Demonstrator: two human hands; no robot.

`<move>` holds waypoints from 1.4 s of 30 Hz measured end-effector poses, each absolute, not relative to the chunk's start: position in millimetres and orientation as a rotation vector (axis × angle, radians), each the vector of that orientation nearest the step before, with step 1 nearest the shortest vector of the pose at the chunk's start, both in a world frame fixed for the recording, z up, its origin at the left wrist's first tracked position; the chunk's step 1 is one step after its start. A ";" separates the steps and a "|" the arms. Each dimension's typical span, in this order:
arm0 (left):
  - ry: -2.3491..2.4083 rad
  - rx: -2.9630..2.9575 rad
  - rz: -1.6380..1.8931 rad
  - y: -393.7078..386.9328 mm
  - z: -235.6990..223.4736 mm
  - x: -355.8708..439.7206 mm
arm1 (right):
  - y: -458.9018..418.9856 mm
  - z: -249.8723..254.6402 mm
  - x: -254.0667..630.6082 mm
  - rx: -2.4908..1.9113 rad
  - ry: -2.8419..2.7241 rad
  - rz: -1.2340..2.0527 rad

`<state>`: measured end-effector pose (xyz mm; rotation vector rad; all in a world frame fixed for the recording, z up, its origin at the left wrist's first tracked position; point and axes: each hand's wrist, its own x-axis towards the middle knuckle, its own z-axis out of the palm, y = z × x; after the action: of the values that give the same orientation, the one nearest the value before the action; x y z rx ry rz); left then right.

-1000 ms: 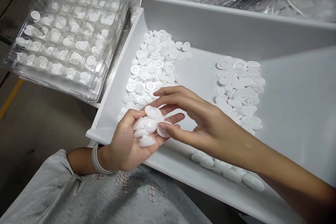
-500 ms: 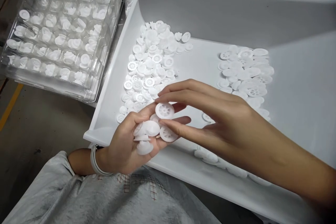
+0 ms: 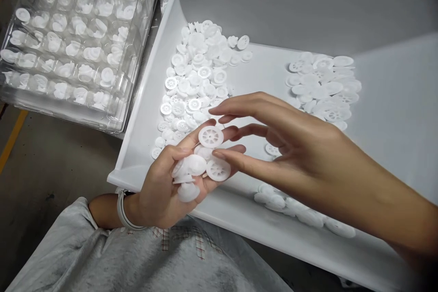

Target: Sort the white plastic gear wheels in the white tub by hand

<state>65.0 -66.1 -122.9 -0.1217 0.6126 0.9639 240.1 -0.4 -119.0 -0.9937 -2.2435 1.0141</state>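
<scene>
My left hand [image 3: 157, 194] lies palm up, its fingers curled loosely around several small white plastic gears. The uppermost gear [image 3: 211, 137] shows spokes and rests near the fingertips. Another spoked gear [image 3: 218, 169] sits just below it, and domed white gears [image 3: 187, 191] lie in the palm. My right hand [image 3: 294, 150] arches over from the right with its fingers apart. Its thumb tip is close to the gears; I cannot tell whether it touches them. Nothing shows between its fingers.
A large pale grey bin [image 3: 273, 7] lies under both hands. In it are a left pile of small white gears [image 3: 198, 73], a right pile of larger ones [image 3: 325, 84] and a row near the front wall [image 3: 304, 214]. Left stands a clear compartment tray [image 3: 73, 112] holding white parts.
My right hand has opened and drawn slightly up and right from the top gear, which stays in my left hand. The view has shifted a little.
</scene>
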 end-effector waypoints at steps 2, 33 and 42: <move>0.628 -0.143 0.977 -66.9 -124.3 64.0 | -1.5 -116.5 246.0 -0.974 -2.281 0.964; 0.618 -0.181 0.954 -64.8 -125.1 62.2 | -16.5 -128.8 254.6 -0.956 -2.414 0.495; 0.618 -0.135 0.952 -64.7 -124.4 61.6 | -20.6 -121.1 249.8 -0.994 -2.399 0.536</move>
<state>61.6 -64.7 -124.4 -0.1353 0.6185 0.9518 249.8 -20.6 -121.1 -0.9939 -2.3990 0.5358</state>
